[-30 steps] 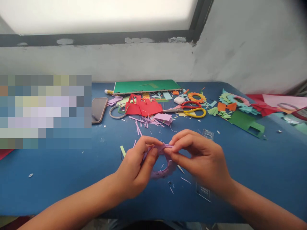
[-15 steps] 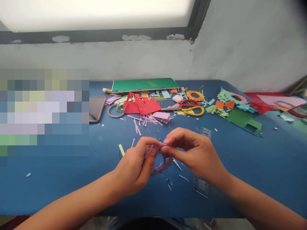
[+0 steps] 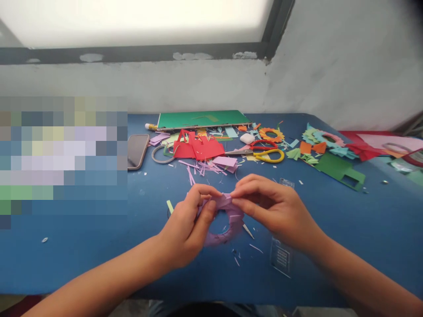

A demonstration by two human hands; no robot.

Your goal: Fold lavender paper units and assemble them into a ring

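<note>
A purple folded-paper ring [image 3: 235,222] is held up over the blue table, its round opening facing me. My left hand [image 3: 190,224] grips the ring's upper left side between thumb and fingers. At the ring's top, my right hand [image 3: 272,209] pinches the paper edge between thumb and index finger. The fingertips of both hands are close together there. Below and right of the ring a thin pointed metal tip [image 3: 248,231] shows on the table; the rest of it is hidden.
Red-and-yellow-handled scissors [image 3: 269,155], red paper [image 3: 208,147], purple strips and a green board [image 3: 203,119] lie beyond my hands. A phone [image 3: 138,151] is at left. Paper rings and dark green card [image 3: 340,169] are at right. A clear plastic piece [image 3: 280,257] lies near my right wrist.
The purple ring has tilted to face me more, so its opening and right side show more fully. My right fingers have shifted slightly right along its top. The whole view has moved slightly.
</note>
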